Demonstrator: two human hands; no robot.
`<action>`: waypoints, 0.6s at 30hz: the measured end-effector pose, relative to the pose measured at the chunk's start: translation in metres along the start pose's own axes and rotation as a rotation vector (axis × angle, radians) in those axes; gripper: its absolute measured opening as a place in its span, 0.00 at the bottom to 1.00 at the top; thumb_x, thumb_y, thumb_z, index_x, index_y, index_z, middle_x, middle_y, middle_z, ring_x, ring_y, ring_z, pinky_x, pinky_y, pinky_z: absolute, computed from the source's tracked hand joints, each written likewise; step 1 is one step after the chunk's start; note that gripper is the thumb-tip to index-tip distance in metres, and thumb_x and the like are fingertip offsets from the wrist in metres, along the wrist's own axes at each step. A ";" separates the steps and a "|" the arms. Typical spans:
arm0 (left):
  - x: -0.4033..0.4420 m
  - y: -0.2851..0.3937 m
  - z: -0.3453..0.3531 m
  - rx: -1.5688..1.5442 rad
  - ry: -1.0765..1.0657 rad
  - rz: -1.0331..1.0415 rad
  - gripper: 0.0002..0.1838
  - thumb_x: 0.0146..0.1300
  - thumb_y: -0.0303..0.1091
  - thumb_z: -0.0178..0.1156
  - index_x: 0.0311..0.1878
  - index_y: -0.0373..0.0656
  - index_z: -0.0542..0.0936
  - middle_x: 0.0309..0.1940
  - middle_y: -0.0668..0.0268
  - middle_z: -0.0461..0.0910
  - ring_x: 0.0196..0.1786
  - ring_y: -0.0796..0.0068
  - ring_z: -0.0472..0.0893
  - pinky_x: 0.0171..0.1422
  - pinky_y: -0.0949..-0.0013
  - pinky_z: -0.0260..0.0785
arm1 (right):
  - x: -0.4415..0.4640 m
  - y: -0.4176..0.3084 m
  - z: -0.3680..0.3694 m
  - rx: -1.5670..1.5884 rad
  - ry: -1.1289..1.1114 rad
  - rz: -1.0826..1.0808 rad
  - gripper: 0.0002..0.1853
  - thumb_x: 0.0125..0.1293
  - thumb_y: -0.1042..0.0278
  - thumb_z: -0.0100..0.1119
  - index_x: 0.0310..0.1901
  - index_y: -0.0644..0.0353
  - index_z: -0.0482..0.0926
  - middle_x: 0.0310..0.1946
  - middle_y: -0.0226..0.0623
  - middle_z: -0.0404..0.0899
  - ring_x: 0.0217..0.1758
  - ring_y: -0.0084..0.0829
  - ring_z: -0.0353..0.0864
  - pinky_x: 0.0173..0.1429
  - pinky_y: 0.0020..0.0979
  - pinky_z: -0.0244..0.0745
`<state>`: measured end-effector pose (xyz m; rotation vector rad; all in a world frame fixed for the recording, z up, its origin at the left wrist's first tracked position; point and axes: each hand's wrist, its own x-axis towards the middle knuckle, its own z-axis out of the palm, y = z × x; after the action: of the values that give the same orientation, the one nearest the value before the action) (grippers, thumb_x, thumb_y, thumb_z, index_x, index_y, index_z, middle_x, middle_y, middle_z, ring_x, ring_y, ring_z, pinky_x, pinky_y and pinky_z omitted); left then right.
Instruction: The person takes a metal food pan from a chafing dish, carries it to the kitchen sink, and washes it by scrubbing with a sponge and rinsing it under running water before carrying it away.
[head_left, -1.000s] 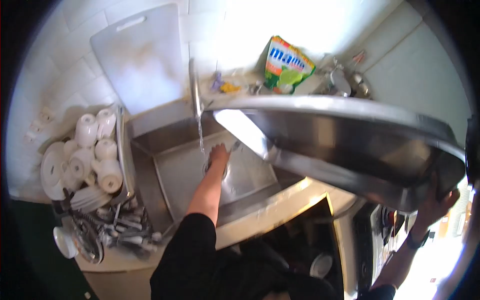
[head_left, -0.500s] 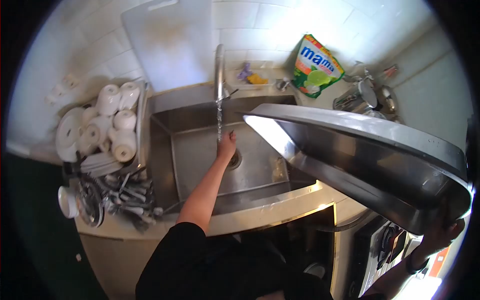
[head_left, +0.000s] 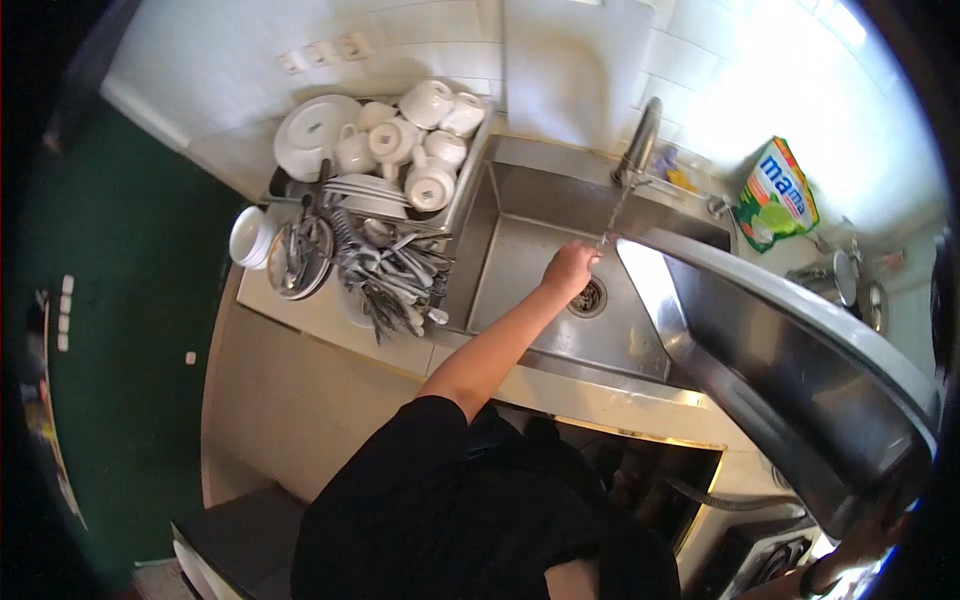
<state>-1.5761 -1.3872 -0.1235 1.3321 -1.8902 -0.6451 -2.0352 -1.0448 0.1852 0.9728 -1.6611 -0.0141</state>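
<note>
My left hand is closed, held over the basin of the steel sink beside the drain. Its fingertips are by the thin water stream that falls from the faucet. Whether something small is pinched in those fingers I cannot make out. At the lower right, my right hand grips the end of a large, deep metal pan. The pan is tilted up on its side, its far corner over the right part of the sink. Shadow partly hides the right fingers.
Left of the sink, a rack holds white cups and plates. Cutlery and white bowls are near it. A green detergent pouch stands behind the pan. A white board leans on the wall.
The view has turned left, so the sink and rack appear farther right. My left hand stays near the water stream. My right hand keeps its hold on the pan.
</note>
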 end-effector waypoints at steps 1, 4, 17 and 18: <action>0.001 0.004 -0.008 -0.014 -0.016 0.000 0.08 0.53 0.26 0.51 0.33 0.41 0.79 0.34 0.55 0.77 0.39 0.57 0.76 0.45 0.59 0.68 | -0.006 -0.001 0.012 0.200 0.024 0.154 0.20 0.54 0.61 0.60 0.45 0.64 0.73 0.37 0.36 0.78 0.34 0.28 0.79 0.35 0.21 0.74; -0.010 0.016 -0.055 -0.049 0.144 0.091 0.07 0.53 0.27 0.54 0.35 0.42 0.79 0.32 0.58 0.78 0.35 0.60 0.77 0.42 0.64 0.69 | -0.015 -0.001 0.019 0.002 -0.066 0.040 0.19 0.55 0.63 0.58 0.47 0.62 0.72 0.42 0.36 0.77 0.38 0.26 0.79 0.39 0.20 0.74; -0.064 -0.122 -0.333 -0.267 0.506 -0.524 0.15 0.53 0.22 0.55 0.42 0.38 0.62 0.24 0.62 0.74 0.19 0.78 0.75 0.20 0.78 0.70 | -0.021 -0.016 0.055 0.276 0.097 0.029 0.19 0.61 0.66 0.49 0.53 0.63 0.65 0.46 0.32 0.74 0.46 0.23 0.75 0.52 0.20 0.66; -0.066 -0.128 -0.330 -0.334 0.498 -0.590 0.17 0.53 0.22 0.55 0.44 0.38 0.60 0.24 0.62 0.74 0.19 0.78 0.75 0.19 0.78 0.69 | -0.018 -0.019 0.050 0.301 0.108 0.039 0.19 0.61 0.66 0.49 0.52 0.63 0.65 0.46 0.33 0.74 0.46 0.23 0.75 0.51 0.20 0.66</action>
<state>-1.2282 -1.3660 -0.0342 1.6401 -0.9440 -0.7827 -2.0653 -1.0698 0.1443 1.1445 -1.6090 0.3170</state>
